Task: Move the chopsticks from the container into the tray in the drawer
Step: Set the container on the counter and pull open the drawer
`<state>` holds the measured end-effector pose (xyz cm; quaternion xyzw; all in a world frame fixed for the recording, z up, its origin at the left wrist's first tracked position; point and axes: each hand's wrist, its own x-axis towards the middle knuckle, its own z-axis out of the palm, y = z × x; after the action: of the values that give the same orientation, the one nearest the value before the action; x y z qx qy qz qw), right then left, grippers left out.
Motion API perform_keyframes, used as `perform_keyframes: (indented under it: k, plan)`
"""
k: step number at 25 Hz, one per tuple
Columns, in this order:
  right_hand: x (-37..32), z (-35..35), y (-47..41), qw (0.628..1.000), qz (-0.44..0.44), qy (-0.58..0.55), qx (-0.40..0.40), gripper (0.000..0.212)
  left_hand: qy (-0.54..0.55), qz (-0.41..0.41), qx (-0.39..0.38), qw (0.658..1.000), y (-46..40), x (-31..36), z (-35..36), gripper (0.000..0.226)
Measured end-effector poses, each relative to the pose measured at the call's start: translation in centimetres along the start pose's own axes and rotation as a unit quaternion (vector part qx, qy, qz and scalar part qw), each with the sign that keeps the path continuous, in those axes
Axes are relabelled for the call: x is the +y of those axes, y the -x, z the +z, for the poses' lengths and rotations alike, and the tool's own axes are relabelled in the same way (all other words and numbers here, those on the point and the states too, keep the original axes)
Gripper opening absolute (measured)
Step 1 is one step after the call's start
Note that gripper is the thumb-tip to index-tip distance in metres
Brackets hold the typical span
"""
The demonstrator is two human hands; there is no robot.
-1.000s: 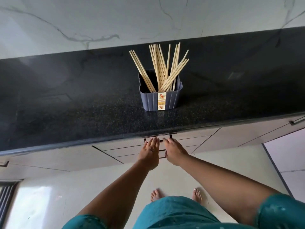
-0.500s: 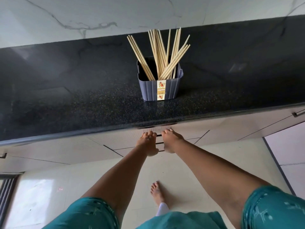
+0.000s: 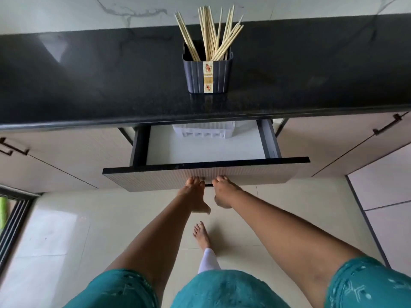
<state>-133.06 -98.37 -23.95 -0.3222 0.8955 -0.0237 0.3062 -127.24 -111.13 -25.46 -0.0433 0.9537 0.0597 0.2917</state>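
Note:
Several pale wooden chopsticks [image 3: 211, 36] stand upright in a dark grey ribbed container [image 3: 208, 74] on the black stone counter [image 3: 89, 85]. Below it the drawer [image 3: 200, 176] is pulled partly out, with a white floor inside. A white slotted tray [image 3: 203, 131] lies at the drawer's back, half hidden under the counter edge. My left hand [image 3: 194, 192] and my right hand [image 3: 223, 190] sit side by side at the lower edge of the drawer front, fingers curled round its handle.
Beige cabinet doors with black bar handles [image 3: 387, 127] flank the drawer on both sides. A pale tiled floor lies below, with my bare foot [image 3: 201, 235] under the hands. A dark window frame [image 3: 13, 218] runs along the lower left.
The drawer was shut and is now pulled out toward me, showing the white tray. Both hands came back with the drawer front.

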Motion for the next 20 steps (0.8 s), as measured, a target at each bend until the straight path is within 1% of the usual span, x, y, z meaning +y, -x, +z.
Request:
perform_keyframes:
  k: [4,7,10,14,17,20]
  plan:
    - [-1.2,5.1,5.9,1.0,0.003,-0.027,0.003,0.046,0.007,-0.005,-0.03,1.0,5.5,2.1,4.5,0.122]
    - [-2.2,8.0,9.3,0.999,0.006,-0.039,-0.011,0.042,0.021,-0.001,-0.029,0.999,9.4,3.1,7.5,0.123]
    - [-3.3,10.8,12.4,0.999,0.02,-0.047,-0.007,0.04,0.018,0.009,-0.034,0.999,12.8,4.2,9.9,0.121]
    - [-4.2,14.1,15.9,0.997,0.024,-0.062,0.035,0.042,0.015,0.04,-0.032,0.999,16.7,4.8,12.4,0.115]
    - [-5.5,17.0,18.8,0.997,0.022,-0.016,0.07,0.043,0.022,0.054,-0.017,0.998,19.9,5.4,14.7,0.113]
    - [-6.8,18.1,20.3,0.994,0.058,-0.022,0.086,0.046,0.036,0.052,0.0,0.998,21.2,5.8,15.5,0.111]
